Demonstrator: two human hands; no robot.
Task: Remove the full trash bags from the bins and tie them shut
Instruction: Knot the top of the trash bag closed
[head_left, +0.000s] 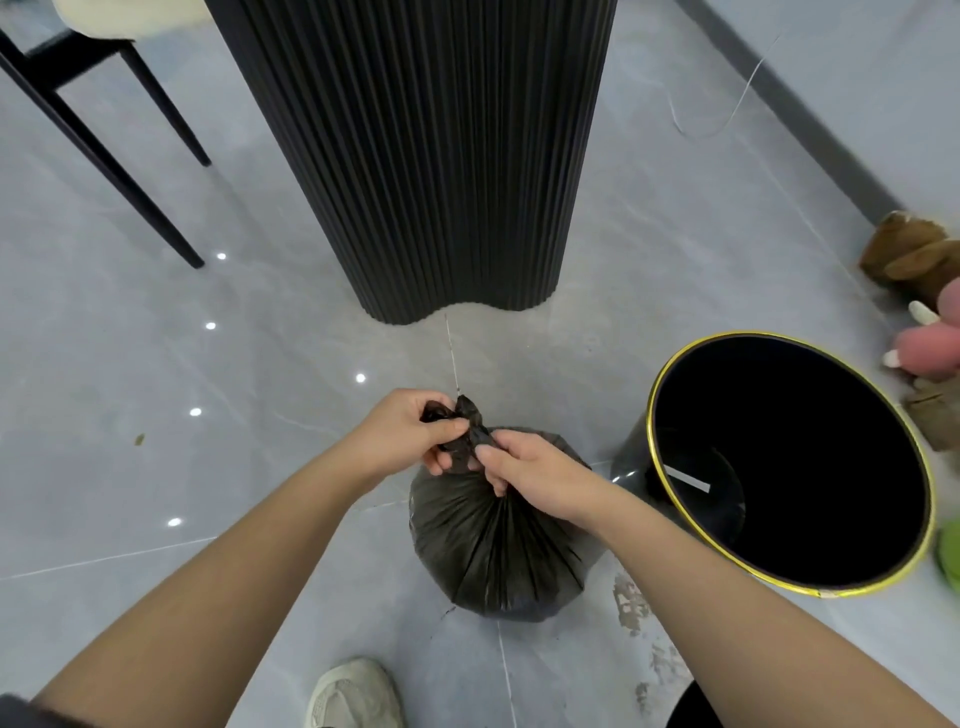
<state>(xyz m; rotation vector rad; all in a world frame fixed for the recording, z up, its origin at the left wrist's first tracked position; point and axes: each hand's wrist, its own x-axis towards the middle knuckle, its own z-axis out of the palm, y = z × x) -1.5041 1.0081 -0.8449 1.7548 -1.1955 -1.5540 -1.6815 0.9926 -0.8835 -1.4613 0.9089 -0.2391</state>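
Note:
A full black trash bag stands on the grey tiled floor in front of me, its top gathered into a twisted neck with a knot. My left hand pinches the bag's loose end at the knot. My right hand grips the neck just below and to the right of it. To the right stands a round black bin with a gold rim, tilted toward me; its inside is dark, with a small white strip at the bottom.
A black fluted column rises directly behind the bag. Black chair legs stand at the upper left. Plush toys lie along the right wall. My shoe is at the bottom edge, and a thin cable trails at the upper right.

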